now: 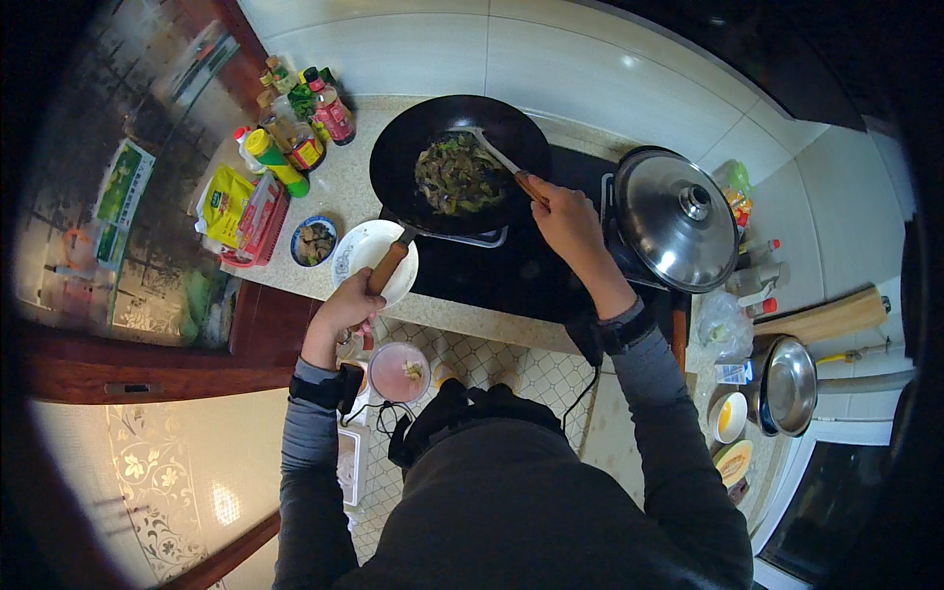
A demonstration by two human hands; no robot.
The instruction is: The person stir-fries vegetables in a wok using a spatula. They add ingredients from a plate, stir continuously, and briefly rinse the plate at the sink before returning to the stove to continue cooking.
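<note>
My left hand (346, 304) grips the wooden handle (389, 267) of a black wok (391, 158) at the stove's left side. Cooked leafy greens, mixed with darker pieces (459, 175), lie in the wok's bowl. In my right hand (571, 221) is a spatula (495, 150) with a metal shaft and wooden grip; its head rests at the far edge of the food. Under the wok handle, a white plate (346, 254) with a printed pattern stands on the counter. Left of it is a small blue-rimmed bowl (314, 241) of food.
A lidded steel pot (675, 221) occupies the stove's right side. Sauce bottles (332, 114) and a red basket (274, 228) of packets line the left counter. Along the right stand a steel pot (793, 387) and a bowl with egg yolk (729, 417). A pink bin (398, 383) is on the floor.
</note>
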